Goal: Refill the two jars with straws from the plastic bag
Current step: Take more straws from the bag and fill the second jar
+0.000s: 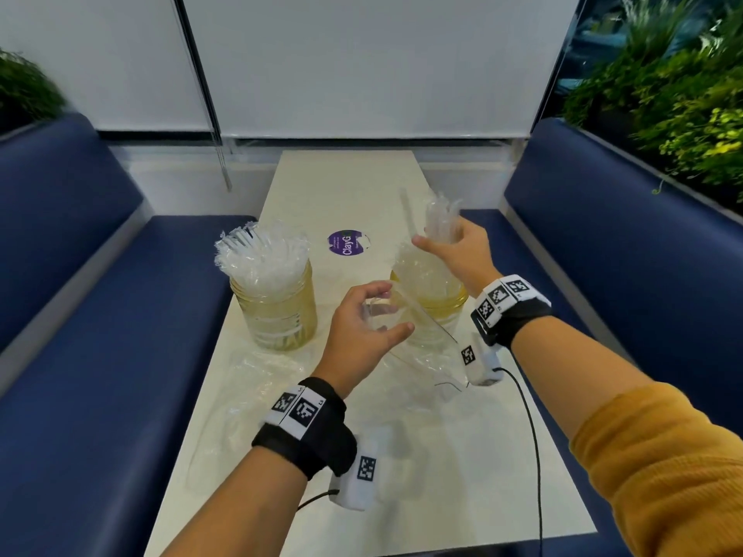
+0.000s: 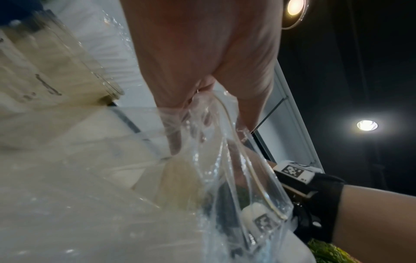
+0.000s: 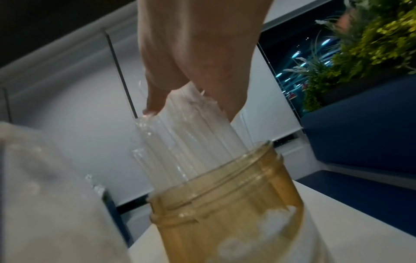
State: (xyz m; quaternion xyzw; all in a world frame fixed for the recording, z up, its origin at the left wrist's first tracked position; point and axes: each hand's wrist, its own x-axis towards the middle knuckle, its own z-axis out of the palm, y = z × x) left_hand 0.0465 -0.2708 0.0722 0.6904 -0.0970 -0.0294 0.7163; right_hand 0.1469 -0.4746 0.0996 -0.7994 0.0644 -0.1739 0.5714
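Two yellowish clear jars stand on the white table [image 1: 345,186]. The left jar [image 1: 277,311] is packed with wrapped clear straws [image 1: 261,255]. My right hand [image 1: 450,251] grips a bundle of wrapped straws [image 1: 440,219] [image 3: 191,138] whose lower ends sit inside the right jar [image 1: 436,311] [image 3: 225,213]. My left hand [image 1: 374,319] pinches the rim of the clear plastic bag [image 1: 418,347] [image 2: 225,160] just in front of the right jar, holding its mouth up off the table.
A purple round sticker [image 1: 346,242] lies on the table behind the jars. More crumpled clear plastic [image 1: 249,396] lies flat at the table's left front. Blue bench seats [image 1: 100,315] flank the table, with plants [image 1: 663,94] at the right. A black cable [image 1: 530,436] trails from my right wrist.
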